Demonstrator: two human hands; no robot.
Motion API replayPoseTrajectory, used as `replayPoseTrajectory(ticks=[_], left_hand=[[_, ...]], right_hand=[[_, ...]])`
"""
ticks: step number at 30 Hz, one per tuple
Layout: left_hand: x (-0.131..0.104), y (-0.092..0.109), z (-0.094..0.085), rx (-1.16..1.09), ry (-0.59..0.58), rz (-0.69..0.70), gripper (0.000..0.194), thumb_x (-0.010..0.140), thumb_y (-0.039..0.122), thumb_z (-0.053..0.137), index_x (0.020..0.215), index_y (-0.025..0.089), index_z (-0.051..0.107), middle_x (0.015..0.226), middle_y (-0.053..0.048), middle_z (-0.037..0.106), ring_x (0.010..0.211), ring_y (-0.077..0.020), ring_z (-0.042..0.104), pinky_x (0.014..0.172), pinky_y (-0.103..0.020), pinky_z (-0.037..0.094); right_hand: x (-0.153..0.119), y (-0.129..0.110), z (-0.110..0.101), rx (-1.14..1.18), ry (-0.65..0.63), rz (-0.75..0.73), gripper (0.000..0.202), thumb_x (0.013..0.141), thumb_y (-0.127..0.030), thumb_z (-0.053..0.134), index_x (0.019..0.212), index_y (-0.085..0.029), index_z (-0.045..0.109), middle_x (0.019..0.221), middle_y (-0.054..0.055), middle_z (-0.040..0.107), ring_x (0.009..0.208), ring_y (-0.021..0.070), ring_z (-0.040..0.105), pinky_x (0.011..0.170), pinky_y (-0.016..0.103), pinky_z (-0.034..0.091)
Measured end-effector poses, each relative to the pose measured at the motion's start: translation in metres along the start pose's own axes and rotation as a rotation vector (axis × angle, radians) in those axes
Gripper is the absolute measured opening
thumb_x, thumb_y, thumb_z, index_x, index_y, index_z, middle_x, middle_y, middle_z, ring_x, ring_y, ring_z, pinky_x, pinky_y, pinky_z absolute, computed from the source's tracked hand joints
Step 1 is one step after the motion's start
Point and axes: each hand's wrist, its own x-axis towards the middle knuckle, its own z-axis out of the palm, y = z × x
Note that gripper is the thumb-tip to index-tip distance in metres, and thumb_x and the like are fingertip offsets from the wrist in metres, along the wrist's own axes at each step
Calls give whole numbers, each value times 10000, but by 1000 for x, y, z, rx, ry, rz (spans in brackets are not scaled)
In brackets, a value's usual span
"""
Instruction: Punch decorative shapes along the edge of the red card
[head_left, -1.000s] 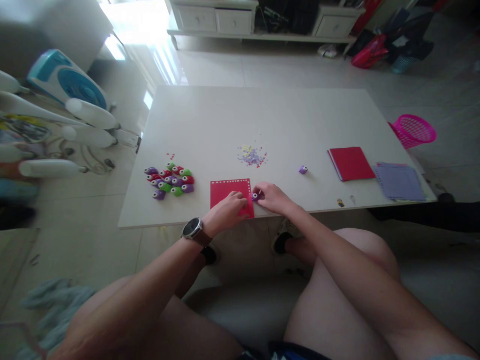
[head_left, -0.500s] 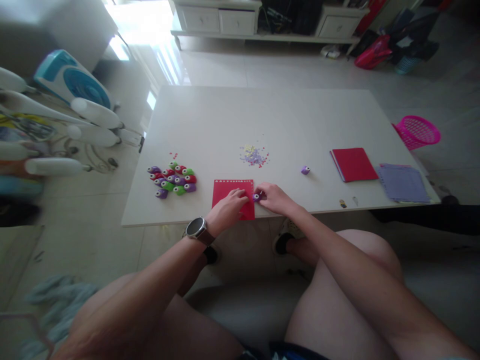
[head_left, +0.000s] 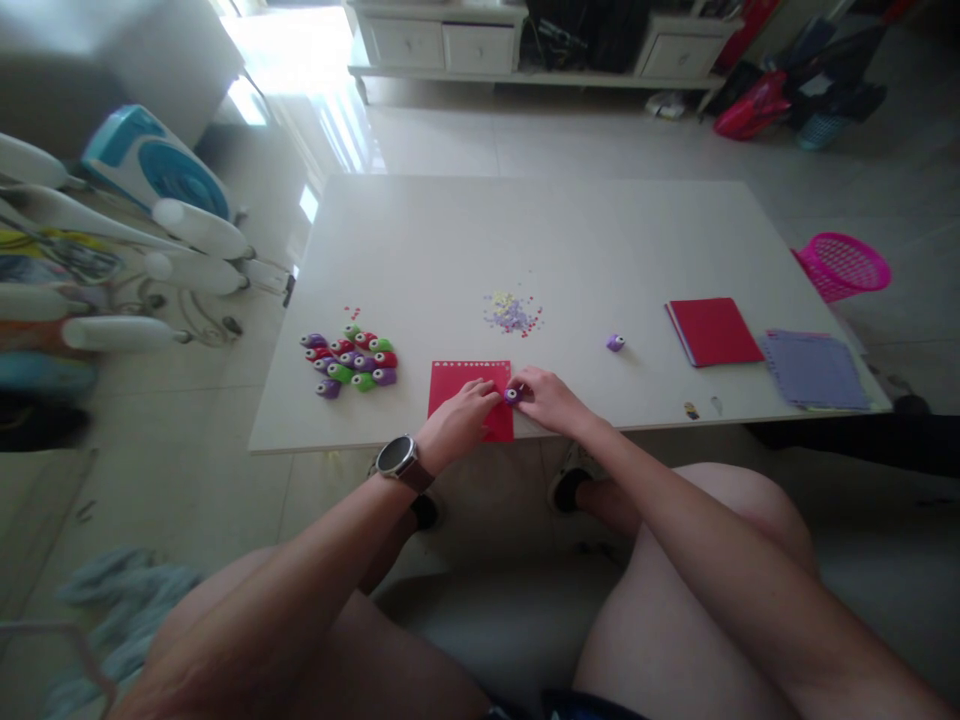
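Red paper lies at the table's near edge, with a row of small cut-outs along its top and more down its right side. My left hand rests on it, fingers stretched toward the right edge. At that edge, my right hand grips a small purple craft punch with a round white-and-dark top. Whether the paper sits inside its slot is hidden. Tiny paper cut-outs in purple, yellow and red are scattered beyond the paper. Another purple punch stands to the right.
Several purple, red and green punches cluster on the table's left, below a few red bits. Rightward lie a red notebook, purple punched sheets and two small items near the edge. A pink basket stands beyond the table.
The whole view has shifted slightly. My hands, the red paper and the purple punch keep nearly the same places relative to each other.
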Motion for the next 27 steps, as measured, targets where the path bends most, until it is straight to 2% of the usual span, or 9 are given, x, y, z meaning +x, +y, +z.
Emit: replayPoseTrajectory(ticks=[8, 14, 17, 21, 27], left_hand=[[1, 1, 1, 16, -3, -22, 527, 836, 103, 758, 1318, 185, 562, 1435, -148, 647, 1455, -332, 542, 1213, -488, 480], [1, -2, 4, 14, 7, -18, 563, 844, 73, 716, 1364, 169, 523, 1445, -166, 642, 1459, -332, 541, 1219, -501, 472], [1, -1, 2, 11, 3, -18, 529, 841, 37, 658, 1339, 167, 532, 1418, -167, 659, 1445, -318, 558, 1224, -500, 471], [1, -1, -1, -6, -3, -4, 597, 818, 33, 641, 1385, 165, 509, 1437, -165, 653, 1469, -320, 539, 1239, -491, 464], [-2, -4, -4, -8, -21, 78, 823, 788, -27, 541, 1571, 179, 394, 1582, -150, 569, 1518, -275, 498, 1261, -482, 444]], right_hand=[[0, -1, 1, 26, -6, 5, 186, 876, -44, 668, 967, -186, 746, 977, 47, 678, 873, 173, 645, 853, 284, 503], [3, -5, 2, 10, 11, 40, 185, 813, -60, 750, 950, -184, 739, 958, 34, 678, 879, 173, 633, 868, 295, 501], [6, -7, -2, 108, 8, 144, 296, 753, -150, 851, 1020, -181, 728, 997, 37, 702, 864, 167, 643, 833, 291, 524], [8, -7, -7, 282, 7, 342, 236, 839, -271, 815, 1028, -176, 711, 986, 59, 739, 864, 173, 670, 778, 285, 542], [10, -2, -3, 326, 12, 398, 198, 818, -238, 833, 959, -184, 706, 929, 45, 754, 844, 168, 680, 742, 266, 526]])
